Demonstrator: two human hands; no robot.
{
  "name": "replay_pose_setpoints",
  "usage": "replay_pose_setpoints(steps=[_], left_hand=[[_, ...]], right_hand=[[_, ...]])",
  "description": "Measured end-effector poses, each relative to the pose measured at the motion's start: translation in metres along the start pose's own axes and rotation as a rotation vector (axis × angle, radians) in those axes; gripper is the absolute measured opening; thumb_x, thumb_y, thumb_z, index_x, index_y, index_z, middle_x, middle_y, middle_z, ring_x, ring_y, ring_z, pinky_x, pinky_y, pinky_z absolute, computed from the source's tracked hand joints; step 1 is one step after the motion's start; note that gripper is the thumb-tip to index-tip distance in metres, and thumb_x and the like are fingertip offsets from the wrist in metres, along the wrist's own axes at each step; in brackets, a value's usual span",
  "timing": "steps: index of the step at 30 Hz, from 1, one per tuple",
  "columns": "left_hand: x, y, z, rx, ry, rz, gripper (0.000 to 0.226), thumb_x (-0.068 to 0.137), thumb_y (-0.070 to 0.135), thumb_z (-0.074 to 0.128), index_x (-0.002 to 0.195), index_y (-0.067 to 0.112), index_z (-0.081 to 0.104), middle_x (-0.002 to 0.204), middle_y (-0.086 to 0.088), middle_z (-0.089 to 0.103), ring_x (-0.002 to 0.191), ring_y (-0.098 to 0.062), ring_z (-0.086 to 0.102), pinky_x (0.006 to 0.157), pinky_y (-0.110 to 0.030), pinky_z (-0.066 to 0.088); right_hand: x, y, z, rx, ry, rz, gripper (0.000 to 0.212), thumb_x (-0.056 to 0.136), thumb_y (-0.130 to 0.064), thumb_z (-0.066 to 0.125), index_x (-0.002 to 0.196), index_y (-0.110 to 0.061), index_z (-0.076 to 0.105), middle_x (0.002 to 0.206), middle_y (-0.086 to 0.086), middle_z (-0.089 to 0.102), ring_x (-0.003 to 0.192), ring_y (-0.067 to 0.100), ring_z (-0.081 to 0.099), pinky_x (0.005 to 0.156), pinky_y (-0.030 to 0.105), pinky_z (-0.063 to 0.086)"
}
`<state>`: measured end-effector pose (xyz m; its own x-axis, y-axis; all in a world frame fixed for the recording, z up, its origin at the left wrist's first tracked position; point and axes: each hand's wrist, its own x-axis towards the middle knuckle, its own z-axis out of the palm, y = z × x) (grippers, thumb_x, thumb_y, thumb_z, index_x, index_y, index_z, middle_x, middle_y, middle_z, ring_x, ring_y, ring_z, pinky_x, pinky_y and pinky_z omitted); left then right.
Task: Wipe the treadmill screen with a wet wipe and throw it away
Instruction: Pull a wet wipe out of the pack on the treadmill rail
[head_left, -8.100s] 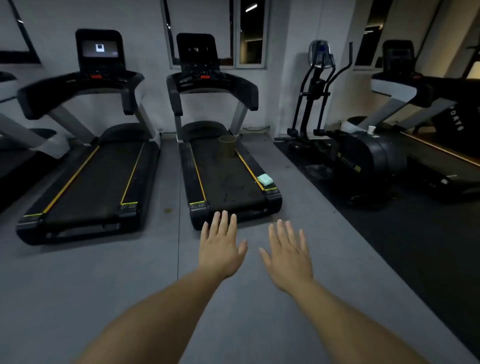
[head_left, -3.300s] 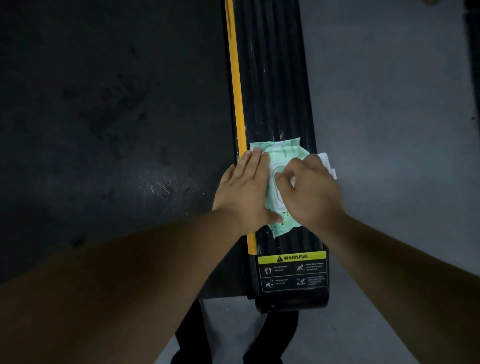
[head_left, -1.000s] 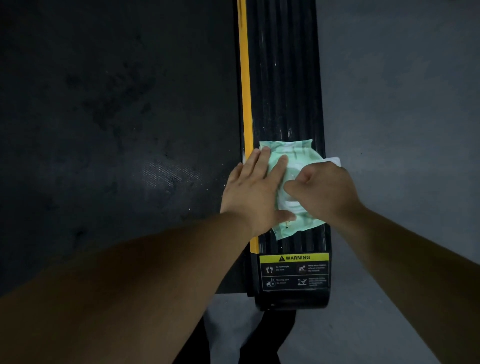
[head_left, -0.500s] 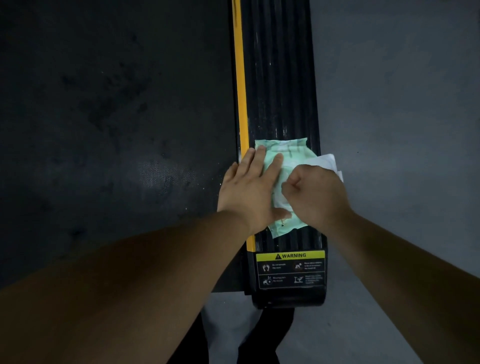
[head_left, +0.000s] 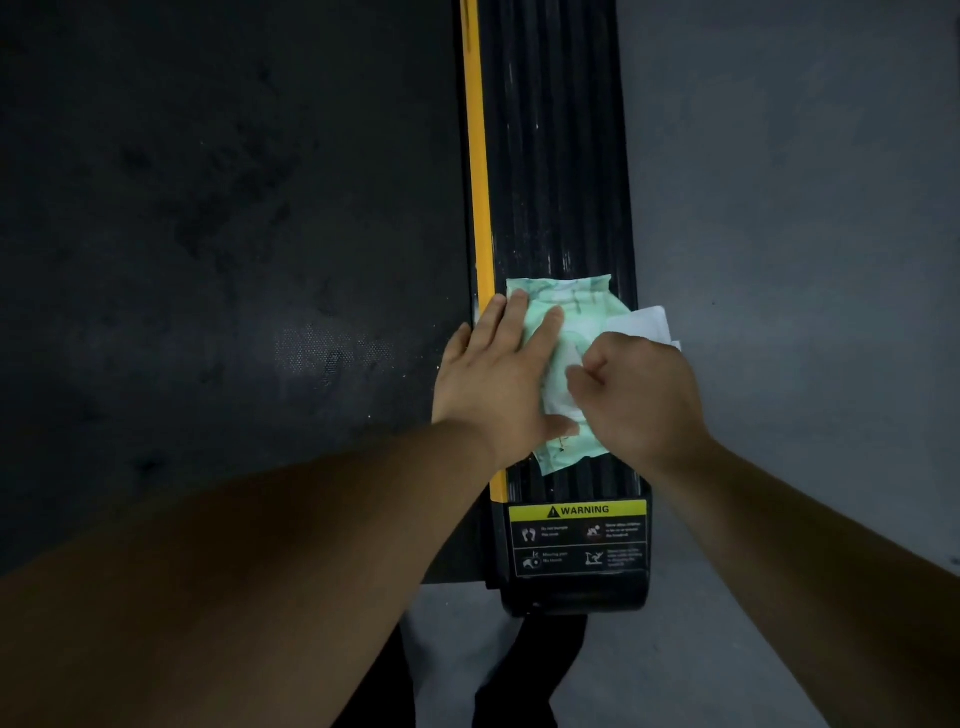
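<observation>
One green pack of wet wipes (head_left: 569, 312) lies on the black ribbed side rail (head_left: 558, 156) of the treadmill, under both hands. The left hand (head_left: 496, 382) lies flat, fingers spread, pressing the pack's left half. The right hand (head_left: 636, 395) is curled, pinching white material at the pack's middle. One white wipe (head_left: 641, 323) pokes out beyond the right hand. One yellow warning label (head_left: 579, 538) sits nearer than the hands.

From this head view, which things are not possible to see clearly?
- Wet wipe pack: its middle and opening are covered by the left hand and right hand.
- White sheet: mostly behind the right hand; whether it is a wipe or the flap is unclear.
- Right hand's grip: fingertips curled under, hidden.
- Warning label: small text too blurred to read.
- Treadmill screen: outside the top edge.
</observation>
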<state>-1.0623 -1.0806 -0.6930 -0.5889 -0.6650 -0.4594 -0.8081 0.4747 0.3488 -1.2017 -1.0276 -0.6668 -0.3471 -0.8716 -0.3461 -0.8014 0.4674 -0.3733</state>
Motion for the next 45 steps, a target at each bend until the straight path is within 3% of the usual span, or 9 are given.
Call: replay_pose_setpoints(steps=[9,17,19,23,27,35,39,42,45], left_hand=[[0.001,0.006,-0.001,-0.04,-0.009,-0.037,0.111,0.078,0.062,0.075,0.161,0.033,0.006,0.172,-0.003,-0.012,0.157,-0.023,-0.013,0.126,-0.048,0.012],[0.002,0.007,-0.006,-0.019,-0.048,-0.051,0.108,0.08,0.076,0.063,0.162,0.033,0.006,0.172,-0.004,-0.011,0.157,-0.023,-0.016,0.127,-0.048,0.005],[0.003,0.007,-0.009,-0.062,-0.028,-0.051,0.098,0.085,0.081,0.049,0.162,0.034,0.011,0.172,-0.004,-0.004,0.157,-0.022,-0.014,0.127,-0.047,0.004],[0.005,0.01,-0.013,-0.113,0.109,-0.045,0.067,0.098,0.067,0.042,0.154,0.03,0.04,0.167,-0.006,0.027,0.158,-0.024,0.0,0.125,-0.045,0.01],[0.015,0.015,-0.01,-0.121,0.249,-0.066,0.046,0.096,0.052,0.061,0.132,0.023,0.063,0.141,-0.007,0.056,0.153,-0.029,0.02,0.124,-0.045,0.017],[0.027,0.013,-0.005,-0.177,0.313,-0.088,0.033,0.093,0.04,0.068,0.12,0.022,0.065,0.122,-0.008,0.059,0.142,-0.032,0.035,0.12,-0.045,0.023],[0.028,0.005,-0.016,-0.186,0.286,-0.051,0.028,0.095,0.029,0.063,0.122,0.023,0.068,0.123,-0.006,0.065,0.138,-0.03,0.041,0.119,-0.044,0.023],[0.022,-0.012,-0.019,-0.246,0.289,-0.014,0.031,0.097,0.016,0.056,0.124,0.02,0.071,0.126,-0.005,0.069,0.14,-0.031,0.043,0.117,-0.051,0.031],[0.011,-0.022,-0.022,-0.269,0.333,-0.043,0.035,0.097,0.011,0.048,0.123,0.017,0.07,0.124,-0.006,0.069,0.129,-0.031,0.05,0.106,-0.052,0.043]], right_hand=[[-0.029,-0.004,-0.029,0.106,0.338,-0.071,0.026,0.095,-0.023,0.063,0.072,-0.016,0.054,0.064,-0.006,0.047,0.054,0.012,0.041,0.052,0.016,0.027],[-0.045,0.002,-0.042,0.203,0.339,-0.021,0.022,0.095,-0.027,0.065,0.076,-0.018,0.06,0.068,-0.004,0.056,0.061,0.012,0.052,0.056,0.02,0.037],[-0.052,0.003,-0.05,0.331,0.383,0.024,0.021,0.097,-0.027,0.063,0.078,-0.018,0.059,0.074,0.0,0.059,0.068,0.014,0.055,0.061,0.024,0.043],[-0.06,0.012,-0.055,0.69,0.419,0.26,0.022,0.099,-0.028,0.06,0.079,-0.022,0.058,0.08,-0.003,0.062,0.071,0.003,0.055,0.067,0.013,0.042],[-0.06,0.021,-0.056,1.17,0.394,0.466,0.031,0.1,-0.019,0.056,0.069,-0.023,0.055,0.076,-0.003,0.059,0.083,0.013,0.059,0.088,0.034,0.048],[-0.052,0.015,-0.043,1.395,0.198,0.5,0.031,0.097,-0.01,0.052,0.068,-0.02,0.049,0.073,-0.003,0.062,0.078,0.012,0.063,0.079,0.027,0.049],[-0.054,-0.002,-0.028,1.136,0.067,0.33,0.023,0.084,-0.028,0.053,0.064,-0.022,0.044,0.066,-0.002,0.044,0.068,0.015,0.046,0.062,0.033,0.035],[-0.054,-0.009,-0.008,0.777,-0.042,0.22,0.033,0.098,-0.028,0.05,0.068,-0.021,0.037,0.059,-0.008,0.04,0.054,0.005,0.038,0.055,0.032,0.031],[-0.055,-0.015,0.004,0.482,-0.062,0.096,0.034,0.103,-0.025,0.044,0.071,-0.026,0.032,0.06,-0.003,0.042,0.054,0.011,0.044,0.056,0.036,0.038]])
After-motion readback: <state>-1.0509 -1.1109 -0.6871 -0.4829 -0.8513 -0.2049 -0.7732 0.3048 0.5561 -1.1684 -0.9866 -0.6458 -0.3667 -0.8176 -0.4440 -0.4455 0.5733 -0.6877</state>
